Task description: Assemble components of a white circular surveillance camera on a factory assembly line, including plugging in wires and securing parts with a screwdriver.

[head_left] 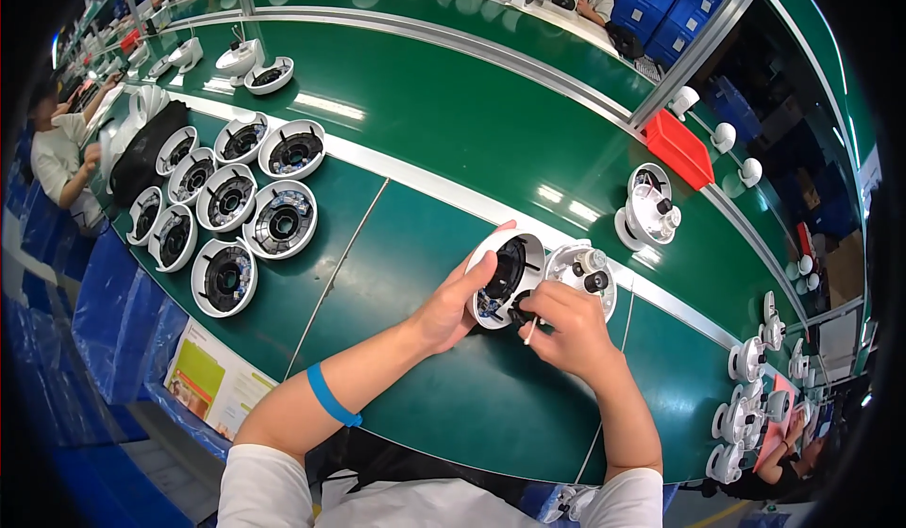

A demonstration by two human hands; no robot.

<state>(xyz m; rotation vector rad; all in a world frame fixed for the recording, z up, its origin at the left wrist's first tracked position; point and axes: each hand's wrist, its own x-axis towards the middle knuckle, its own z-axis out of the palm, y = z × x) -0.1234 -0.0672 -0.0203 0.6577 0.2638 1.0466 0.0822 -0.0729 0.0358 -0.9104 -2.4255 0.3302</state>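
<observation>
On a green workbench (453,141), the left hand (451,306) grips a round white camera housing (505,278), tilting its open side toward the person. The right hand (566,325) pinches a small part at its rim. More housings (281,218) lie well left.

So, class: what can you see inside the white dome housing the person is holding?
Inside the white dome housing, gripped by the left hand, sit a black ring and dark parts. The right hand, pinching a thin white stick, covers the lower right of the opening, so that part stays hidden.
</observation>
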